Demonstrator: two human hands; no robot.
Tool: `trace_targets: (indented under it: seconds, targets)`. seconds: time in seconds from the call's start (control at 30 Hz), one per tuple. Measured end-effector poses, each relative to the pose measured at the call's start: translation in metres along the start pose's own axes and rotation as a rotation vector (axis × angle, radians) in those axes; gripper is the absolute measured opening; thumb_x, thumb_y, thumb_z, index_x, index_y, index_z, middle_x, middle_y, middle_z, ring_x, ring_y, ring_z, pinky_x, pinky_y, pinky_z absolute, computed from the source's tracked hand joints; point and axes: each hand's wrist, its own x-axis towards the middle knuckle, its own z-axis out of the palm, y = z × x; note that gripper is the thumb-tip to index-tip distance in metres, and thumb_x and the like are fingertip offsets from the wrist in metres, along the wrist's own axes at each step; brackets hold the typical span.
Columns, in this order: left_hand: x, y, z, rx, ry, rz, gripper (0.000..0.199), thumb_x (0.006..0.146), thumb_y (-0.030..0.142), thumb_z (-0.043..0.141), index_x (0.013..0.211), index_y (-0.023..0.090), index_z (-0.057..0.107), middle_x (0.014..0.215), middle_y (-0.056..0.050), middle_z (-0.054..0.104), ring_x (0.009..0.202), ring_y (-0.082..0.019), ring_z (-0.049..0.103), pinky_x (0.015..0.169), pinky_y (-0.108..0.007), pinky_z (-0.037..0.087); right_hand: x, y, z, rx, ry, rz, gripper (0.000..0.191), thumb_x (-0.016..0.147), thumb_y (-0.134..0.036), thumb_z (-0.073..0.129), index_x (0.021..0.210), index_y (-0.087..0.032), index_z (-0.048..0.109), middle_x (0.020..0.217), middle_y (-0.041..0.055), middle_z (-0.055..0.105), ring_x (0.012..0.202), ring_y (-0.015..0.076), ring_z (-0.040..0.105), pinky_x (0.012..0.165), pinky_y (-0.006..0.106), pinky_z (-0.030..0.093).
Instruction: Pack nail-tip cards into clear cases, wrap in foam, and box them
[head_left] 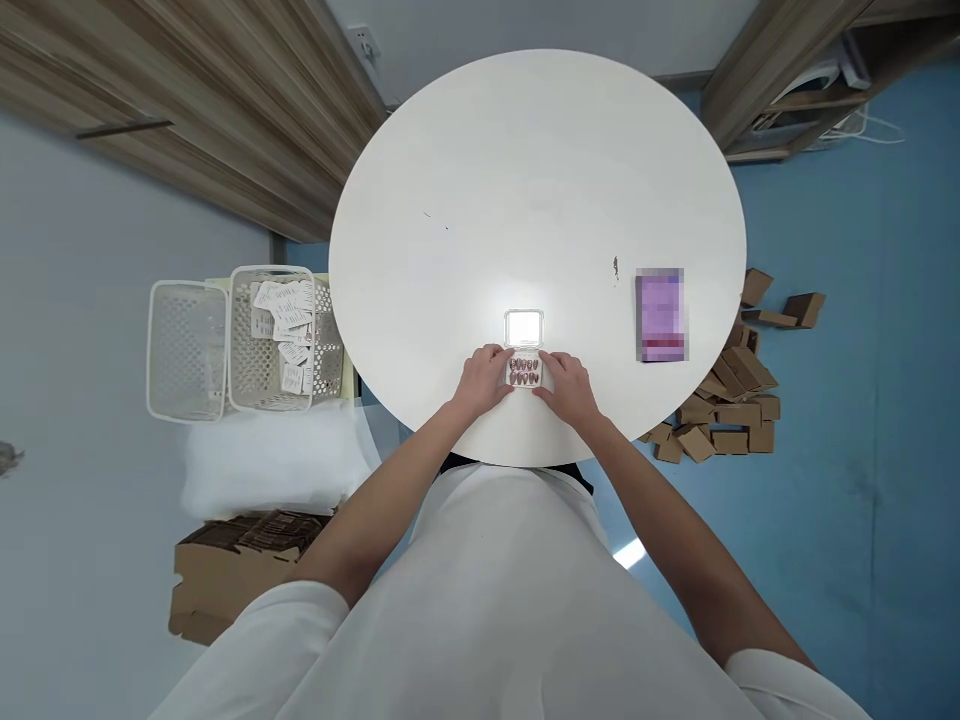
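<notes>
A small clear plastic case of press-on nails point(524, 371) lies near the front edge of the round white table, its lid point(523, 328) raised and tipped away from me. Two rows of dark pinkish nails fill its lower half. My left hand point(482, 381) grips the case's left side, thumb and fingers around that edge. On the opposite side, my right hand point(568, 387) holds the right edge in the same way. Bright glare covers the lid.
A purple blurred packet point(663, 316) lies on the right of the white table point(525, 160). At the left stand white baskets point(271, 408), one with printed cards point(285, 305). Brown cardboard boxes point(739, 415) are heaped on the floor at right; flattened cartons point(225, 580) sit lower left.
</notes>
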Motion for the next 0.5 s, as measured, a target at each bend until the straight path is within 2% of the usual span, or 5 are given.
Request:
trace_targets:
  seconds: [0.17,0.5]
  targets:
    - [0.001,-0.002,0.005,-0.015,-0.014,-0.030,0.062,0.067,0.023,0.065,0.123,0.022,0.039,0.111,-0.009,0.048,0.100,-0.025,0.046,0.078,-0.037,0.040,0.008,-0.001,-0.003,-0.058,-0.031,-0.018,0.062,0.070,-0.032,0.062,0.127,-0.022,0.038,0.112,0.0109,0.049,0.098,0.0287,0.044,0.079,0.040,0.037]
    - [0.002,-0.013,0.012,-0.124,-0.010,0.035,0.067,0.065,0.019,0.068,0.126,0.022,0.038,0.111,-0.008,0.046,0.100,-0.024,0.045,0.084,-0.038,0.040,0.008,0.003,0.002,-0.047,-0.039,-0.015,0.064,0.070,-0.032,0.062,0.128,-0.024,0.035,0.113,0.0107,0.048,0.098,0.0280,0.048,0.078,0.040,0.038]
